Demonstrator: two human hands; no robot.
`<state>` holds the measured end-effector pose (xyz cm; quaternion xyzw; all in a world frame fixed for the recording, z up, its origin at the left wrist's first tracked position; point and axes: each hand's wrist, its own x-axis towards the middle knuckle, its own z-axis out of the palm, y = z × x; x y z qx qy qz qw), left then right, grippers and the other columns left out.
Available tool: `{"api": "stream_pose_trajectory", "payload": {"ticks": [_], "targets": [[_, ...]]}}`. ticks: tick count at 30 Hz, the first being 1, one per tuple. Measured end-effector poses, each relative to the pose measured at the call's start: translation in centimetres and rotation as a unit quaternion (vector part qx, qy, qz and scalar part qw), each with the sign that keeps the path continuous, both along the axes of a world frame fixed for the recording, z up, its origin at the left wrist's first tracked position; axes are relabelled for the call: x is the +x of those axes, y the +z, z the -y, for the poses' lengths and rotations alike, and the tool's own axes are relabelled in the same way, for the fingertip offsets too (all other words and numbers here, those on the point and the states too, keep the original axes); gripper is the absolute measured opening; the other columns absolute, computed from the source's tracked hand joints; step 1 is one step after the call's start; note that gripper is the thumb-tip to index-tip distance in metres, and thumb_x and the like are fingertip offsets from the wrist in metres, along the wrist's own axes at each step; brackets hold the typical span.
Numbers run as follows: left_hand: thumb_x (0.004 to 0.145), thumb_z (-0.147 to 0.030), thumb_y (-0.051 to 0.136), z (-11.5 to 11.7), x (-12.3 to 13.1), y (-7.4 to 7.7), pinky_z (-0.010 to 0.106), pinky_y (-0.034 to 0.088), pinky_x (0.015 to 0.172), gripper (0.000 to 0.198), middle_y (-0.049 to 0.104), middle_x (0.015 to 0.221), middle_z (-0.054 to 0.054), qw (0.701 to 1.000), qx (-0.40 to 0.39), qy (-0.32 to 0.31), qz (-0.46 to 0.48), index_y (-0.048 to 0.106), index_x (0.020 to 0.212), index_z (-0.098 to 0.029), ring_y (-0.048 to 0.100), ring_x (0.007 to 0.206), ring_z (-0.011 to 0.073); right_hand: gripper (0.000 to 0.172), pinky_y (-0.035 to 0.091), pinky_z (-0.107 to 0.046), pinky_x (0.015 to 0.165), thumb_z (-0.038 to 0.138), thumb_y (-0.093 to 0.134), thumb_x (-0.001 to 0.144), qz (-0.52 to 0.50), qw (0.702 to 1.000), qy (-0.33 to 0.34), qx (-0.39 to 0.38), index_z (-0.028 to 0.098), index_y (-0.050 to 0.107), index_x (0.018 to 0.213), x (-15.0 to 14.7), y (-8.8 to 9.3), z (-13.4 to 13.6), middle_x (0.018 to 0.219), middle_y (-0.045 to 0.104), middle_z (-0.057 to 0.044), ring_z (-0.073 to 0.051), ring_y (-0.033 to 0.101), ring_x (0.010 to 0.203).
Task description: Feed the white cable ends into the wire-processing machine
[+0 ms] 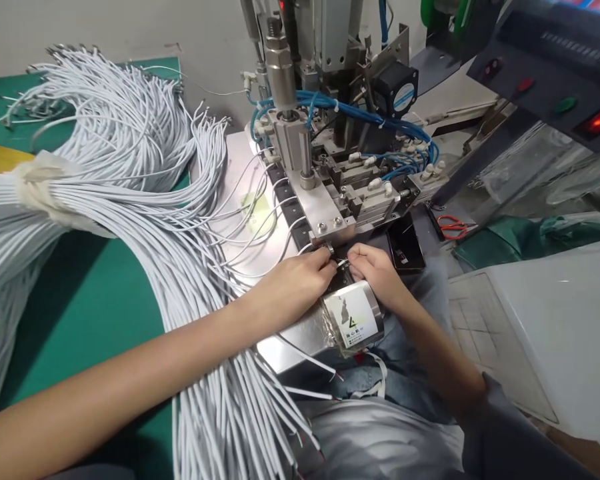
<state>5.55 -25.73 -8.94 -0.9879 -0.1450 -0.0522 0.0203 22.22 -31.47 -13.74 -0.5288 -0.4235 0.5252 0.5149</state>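
Both of my hands meet at the front of a metal machine [325, 200] with pneumatic cylinders and blue air tubes. Fingers of my left hand [305, 277] are pinched at the machine's front edge, beside a white cable end [344, 263]. A hand's width or less to the right, my right hand [373, 267] has its thumb and fingers closed on that white cable end. The tip itself is hidden by the fingers. Under my left forearm passes a big bundle of white cables [180, 253], several of which run into the machine's side. Below my hands sits a metal cylinder with a warning label [354, 317].
A pale tie [43, 190] gathers the cables on the green table mat [105, 280]. Right of the machine lie a black tray [406, 243] and red-handled scissors [453, 227]. A control box [545, 73] with a lit red switch overhangs at upper right. A white surface [560, 333] stands at right.
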Motion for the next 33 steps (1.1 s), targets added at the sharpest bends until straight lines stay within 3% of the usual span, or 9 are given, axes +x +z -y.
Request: {"api": "stream_pose_trajectory", "payload": {"ticks": [6,17,24,28,30,33], "targets": [[0.088,-0.009,0.041,-0.1,0.0,0.3,0.023,0.049,0.061,0.027,0.053,0.083,0.005,0.999,-0.038,-0.002,-0.009,0.054,0.112,-0.01,0.055,0.068,0.0129,0.023,0.021,-0.022,0.045,0.032,0.047,0.084,0.034,0.999,0.037,0.007,0.02,0.042,0.065,0.7,-0.3,0.0,0.054,0.029,0.008,-0.007,0.025,0.047],[0.087,-0.009,0.045,-0.2,-0.1,0.0,0.026,0.05,0.063,0.026,0.055,0.088,0.006,0.999,-0.009,-0.019,-0.024,0.055,0.111,-0.011,0.056,0.076,0.0159,0.026,0.026,-0.023,0.05,0.031,0.041,0.089,0.134,0.99,0.038,0.017,0.02,0.04,0.066,0.7,0.0,0.4,0.058,0.034,0.006,-0.009,0.03,0.053],[0.087,-0.009,0.043,0.3,-0.3,-0.2,0.029,0.05,0.06,0.033,0.055,0.092,0.009,0.998,0.031,-0.009,-0.047,0.052,0.119,-0.009,0.059,0.078,0.0186,0.027,0.024,-0.023,0.049,0.034,0.043,0.086,0.108,0.994,0.016,0.026,0.02,0.039,0.064,0.4,-0.2,0.0,0.056,0.03,0.006,-0.009,0.028,0.052],[0.079,-0.002,0.052,1.1,-0.5,1.2,0.028,0.046,0.054,0.02,0.055,0.075,0.006,0.994,0.076,0.004,-0.081,0.062,0.095,-0.008,0.057,0.064,0.0173,0.028,0.02,-0.023,0.046,0.035,0.046,0.081,0.077,0.997,-0.006,0.004,0.021,0.036,0.059,-0.1,-0.2,-0.1,0.052,0.026,0.007,-0.009,0.025,0.049],[0.076,0.0,0.054,1.4,-0.7,1.8,0.028,0.044,0.052,0.014,0.054,0.069,0.004,0.991,0.086,0.027,-0.098,0.063,0.079,-0.011,0.055,0.059,0.0161,0.029,0.019,-0.023,0.045,0.036,0.047,0.08,0.072,0.997,-0.011,-0.008,0.021,0.036,0.058,-0.1,-0.2,-0.3,0.051,0.025,0.007,-0.008,0.024,0.048],[0.076,0.0,0.057,1.7,-0.8,2.4,0.027,0.042,0.051,0.014,0.055,0.068,0.005,0.99,0.077,0.049,-0.109,0.061,0.071,-0.012,0.055,0.06,0.0165,0.029,0.021,-0.023,0.044,0.038,0.049,0.079,0.076,0.997,-0.014,-0.01,0.021,0.039,0.058,0.0,-0.2,-0.4,0.05,0.026,0.007,-0.009,0.025,0.048]]}}
